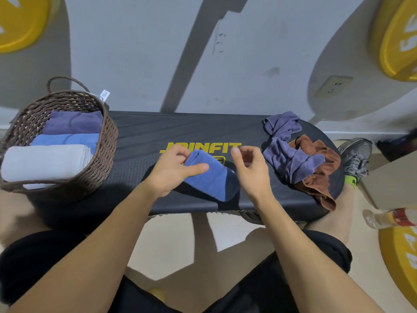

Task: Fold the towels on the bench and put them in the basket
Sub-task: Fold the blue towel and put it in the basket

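Left hand (173,171) pinching folded blue towel (208,177), right hand (249,169) loosely curled, empty; keep fold tight, lift left into basket (106,141).

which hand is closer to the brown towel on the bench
Right. The right hand hovers just left of the purple towel lying over the brown towel. The left hand is farther left, gripping the folded blue towel.
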`<state>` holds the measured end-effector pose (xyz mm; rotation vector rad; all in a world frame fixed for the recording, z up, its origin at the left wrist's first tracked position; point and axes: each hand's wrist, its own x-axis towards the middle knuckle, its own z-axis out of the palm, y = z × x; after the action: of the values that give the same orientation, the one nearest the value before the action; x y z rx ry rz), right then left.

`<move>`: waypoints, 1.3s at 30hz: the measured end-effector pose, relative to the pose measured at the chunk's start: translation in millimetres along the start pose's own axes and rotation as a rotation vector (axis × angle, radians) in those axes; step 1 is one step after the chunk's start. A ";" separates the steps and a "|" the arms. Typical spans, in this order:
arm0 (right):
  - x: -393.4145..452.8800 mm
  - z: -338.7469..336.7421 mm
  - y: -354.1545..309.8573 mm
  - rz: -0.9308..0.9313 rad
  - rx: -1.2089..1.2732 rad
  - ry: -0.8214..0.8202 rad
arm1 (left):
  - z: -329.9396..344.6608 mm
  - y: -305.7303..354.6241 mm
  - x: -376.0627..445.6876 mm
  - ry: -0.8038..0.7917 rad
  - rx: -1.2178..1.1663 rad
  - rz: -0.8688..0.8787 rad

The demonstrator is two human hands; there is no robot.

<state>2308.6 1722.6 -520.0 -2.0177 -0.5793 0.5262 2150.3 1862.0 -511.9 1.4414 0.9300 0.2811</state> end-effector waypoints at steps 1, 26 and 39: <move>0.1 -3.2 -18.3 -0.076 0.022 -0.139 | -6.2 6.7 -3.9 -0.071 -0.007 0.063; 30.7 243.2 -218.4 -0.390 -0.331 -0.784 | -308.6 -32.7 9.9 0.470 0.097 0.300; 39.2 329.4 -233.6 -0.494 -1.071 -0.821 | -349.7 -24.6 58.0 0.380 0.928 -0.192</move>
<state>2106.5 2071.6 -474.7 -2.3889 -2.1562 0.8312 1939.2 2147.8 -508.4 2.1567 1.6241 -0.0503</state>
